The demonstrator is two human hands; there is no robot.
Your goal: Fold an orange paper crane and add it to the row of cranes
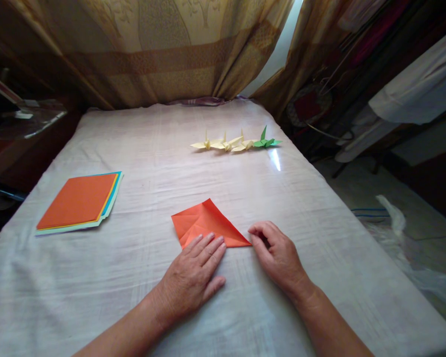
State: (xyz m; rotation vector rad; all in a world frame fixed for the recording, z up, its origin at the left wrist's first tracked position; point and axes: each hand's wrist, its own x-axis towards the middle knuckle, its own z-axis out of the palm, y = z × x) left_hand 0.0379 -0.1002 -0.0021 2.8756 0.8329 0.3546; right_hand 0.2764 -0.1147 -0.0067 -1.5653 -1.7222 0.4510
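Observation:
A red-orange sheet of origami paper (211, 218) lies on the cloth-covered table, creased and partly folded, its long point toward the right. My left hand (195, 272) rests flat on the paper's near edge with fingers stretched out, hiding part of that edge. At the paper's right tip is my right hand (277, 253), its thumb and forefinger curled together close to the point. Whether those fingers pinch the tip or just touch it is hard to see.
Folded paper cranes, pale yellow ones (228, 145) and a green one (265, 141), stand in a row toward the back right. At left lies a stack of coloured paper (80, 201), orange on top. A patterned curtain (152, 49) hangs behind the table (141, 287).

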